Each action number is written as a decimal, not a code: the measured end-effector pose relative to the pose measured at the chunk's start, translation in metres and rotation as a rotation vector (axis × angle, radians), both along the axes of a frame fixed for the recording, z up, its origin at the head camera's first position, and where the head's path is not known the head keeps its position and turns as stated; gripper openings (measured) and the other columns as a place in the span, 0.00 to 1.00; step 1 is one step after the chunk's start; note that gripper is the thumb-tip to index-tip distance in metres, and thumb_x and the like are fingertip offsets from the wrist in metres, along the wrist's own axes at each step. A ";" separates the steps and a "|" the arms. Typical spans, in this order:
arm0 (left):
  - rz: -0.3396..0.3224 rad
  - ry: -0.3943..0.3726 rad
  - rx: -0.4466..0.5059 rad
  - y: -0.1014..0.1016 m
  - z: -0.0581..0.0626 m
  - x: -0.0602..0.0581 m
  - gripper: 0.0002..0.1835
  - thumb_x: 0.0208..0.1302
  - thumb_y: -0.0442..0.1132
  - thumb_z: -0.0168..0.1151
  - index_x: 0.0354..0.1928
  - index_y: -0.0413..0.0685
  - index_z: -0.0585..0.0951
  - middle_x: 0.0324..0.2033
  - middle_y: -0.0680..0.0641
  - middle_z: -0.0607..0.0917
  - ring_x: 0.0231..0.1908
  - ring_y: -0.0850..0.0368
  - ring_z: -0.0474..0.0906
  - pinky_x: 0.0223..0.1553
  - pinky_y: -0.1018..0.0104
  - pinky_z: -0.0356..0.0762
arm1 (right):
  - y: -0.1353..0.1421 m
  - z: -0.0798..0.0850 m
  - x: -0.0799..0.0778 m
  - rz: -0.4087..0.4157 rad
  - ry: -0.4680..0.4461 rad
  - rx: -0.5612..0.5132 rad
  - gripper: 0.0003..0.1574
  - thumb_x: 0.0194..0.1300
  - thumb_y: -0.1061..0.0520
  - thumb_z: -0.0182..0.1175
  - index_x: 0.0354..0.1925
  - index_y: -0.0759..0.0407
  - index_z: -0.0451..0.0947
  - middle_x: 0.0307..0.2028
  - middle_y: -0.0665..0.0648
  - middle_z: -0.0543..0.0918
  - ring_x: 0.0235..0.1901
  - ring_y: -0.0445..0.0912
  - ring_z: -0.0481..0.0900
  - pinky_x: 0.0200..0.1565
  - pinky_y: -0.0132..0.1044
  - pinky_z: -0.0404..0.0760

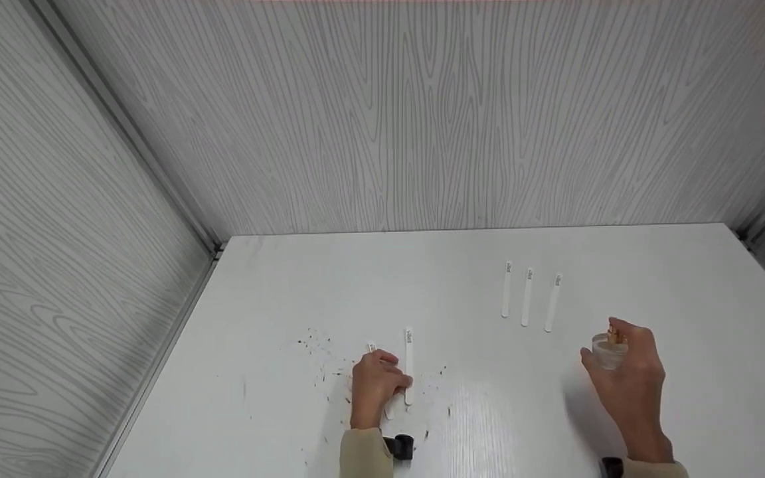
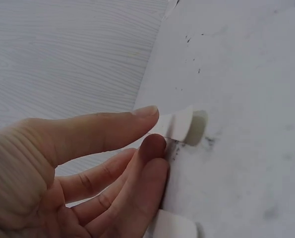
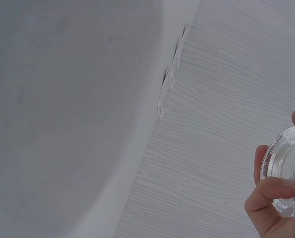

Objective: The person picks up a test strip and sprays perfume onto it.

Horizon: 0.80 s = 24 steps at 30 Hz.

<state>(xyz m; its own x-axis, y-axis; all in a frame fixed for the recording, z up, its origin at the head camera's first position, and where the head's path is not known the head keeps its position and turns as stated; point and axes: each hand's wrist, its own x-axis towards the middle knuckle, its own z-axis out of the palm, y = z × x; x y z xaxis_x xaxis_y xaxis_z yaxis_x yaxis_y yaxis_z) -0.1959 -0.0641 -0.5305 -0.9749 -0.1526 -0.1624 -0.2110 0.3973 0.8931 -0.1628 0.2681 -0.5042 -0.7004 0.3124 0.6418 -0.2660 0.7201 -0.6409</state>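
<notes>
In the head view, my left hand (image 1: 376,385) covers most of one white strip (image 1: 390,408) and meets a second strip (image 1: 409,352) on the bench (image 1: 289,285), among dark specks (image 1: 300,342). My right hand (image 1: 641,375) grips a clear container (image 1: 607,356), an orange-brown piece (image 1: 613,336) showing at its top. Three more strips (image 1: 526,297) lie farther back.

The left wrist view reveals what my knuckles hide above: thumb and forefinger pinch what I take for the second strip, its end jutting past them. A light hold should spare it bending; lifting beats sliding it through specks.

The right wrist view adds the container's ribbed rim, cut by the frame. I'd best hold it level.
</notes>
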 end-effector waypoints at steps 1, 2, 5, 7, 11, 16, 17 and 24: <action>0.002 0.005 -0.028 0.001 0.000 0.000 0.17 0.46 0.24 0.76 0.39 0.35 0.82 0.26 0.47 0.86 0.28 0.55 0.82 0.30 0.63 0.81 | 0.000 0.000 0.000 -0.001 0.001 -0.001 0.38 0.42 0.81 0.71 0.54 0.74 0.73 0.46 0.72 0.78 0.46 0.63 0.80 0.48 0.24 0.68; 0.003 0.010 -0.054 0.002 0.000 0.000 0.17 0.45 0.25 0.77 0.38 0.36 0.82 0.26 0.47 0.86 0.28 0.55 0.82 0.31 0.61 0.81 | 0.000 0.000 0.000 0.001 0.003 -0.002 0.38 0.42 0.81 0.71 0.54 0.74 0.73 0.46 0.72 0.78 0.45 0.63 0.80 0.47 0.20 0.64; 0.012 0.029 -0.132 0.005 -0.001 0.001 0.17 0.43 0.26 0.78 0.37 0.38 0.82 0.27 0.48 0.85 0.30 0.53 0.81 0.34 0.58 0.80 | -0.001 0.000 0.000 0.006 0.010 -0.004 0.38 0.41 0.81 0.71 0.54 0.74 0.73 0.45 0.72 0.78 0.45 0.63 0.80 0.47 0.16 0.60; 0.024 0.040 -0.161 0.007 -0.002 0.002 0.17 0.42 0.25 0.79 0.36 0.38 0.82 0.27 0.48 0.84 0.30 0.53 0.80 0.34 0.57 0.81 | -0.001 0.000 -0.001 0.007 0.009 -0.003 0.38 0.42 0.81 0.71 0.54 0.74 0.73 0.45 0.72 0.78 0.45 0.63 0.80 0.47 0.16 0.60; 0.053 0.058 -0.181 0.010 -0.003 0.005 0.16 0.42 0.23 0.76 0.35 0.38 0.82 0.26 0.48 0.83 0.29 0.53 0.80 0.33 0.56 0.80 | -0.002 -0.001 -0.001 0.005 0.011 0.002 0.38 0.42 0.81 0.71 0.54 0.74 0.73 0.45 0.72 0.78 0.45 0.63 0.80 0.46 0.16 0.60; 0.085 0.071 -0.195 0.014 -0.001 0.008 0.13 0.44 0.21 0.72 0.34 0.38 0.83 0.26 0.48 0.83 0.29 0.52 0.81 0.31 0.55 0.81 | -0.001 -0.003 -0.001 0.024 0.033 0.002 0.37 0.41 0.82 0.70 0.53 0.75 0.73 0.44 0.73 0.78 0.43 0.63 0.79 0.46 0.16 0.60; 0.090 0.075 -0.200 0.014 -0.001 0.009 0.13 0.44 0.21 0.72 0.34 0.37 0.83 0.26 0.47 0.84 0.29 0.52 0.81 0.31 0.55 0.81 | -0.001 -0.003 -0.001 0.025 0.033 0.003 0.37 0.41 0.82 0.70 0.53 0.75 0.73 0.44 0.73 0.78 0.43 0.63 0.79 0.47 0.17 0.60; 0.107 0.078 -0.234 0.019 0.001 0.008 0.11 0.46 0.21 0.72 0.31 0.39 0.84 0.25 0.47 0.84 0.28 0.52 0.82 0.31 0.54 0.82 | 0.000 -0.001 0.000 0.008 0.017 0.004 0.37 0.42 0.81 0.71 0.54 0.75 0.73 0.45 0.73 0.78 0.45 0.63 0.80 0.48 0.21 0.66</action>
<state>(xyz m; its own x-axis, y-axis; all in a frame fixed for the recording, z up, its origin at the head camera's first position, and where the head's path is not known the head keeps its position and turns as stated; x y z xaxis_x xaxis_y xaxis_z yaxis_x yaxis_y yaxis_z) -0.1881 -0.0452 -0.5290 -0.9595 -0.2796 -0.0355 -0.1967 0.5738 0.7950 -0.1630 0.2680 -0.5054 -0.6922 0.3038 0.6546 -0.2827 0.7205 -0.6333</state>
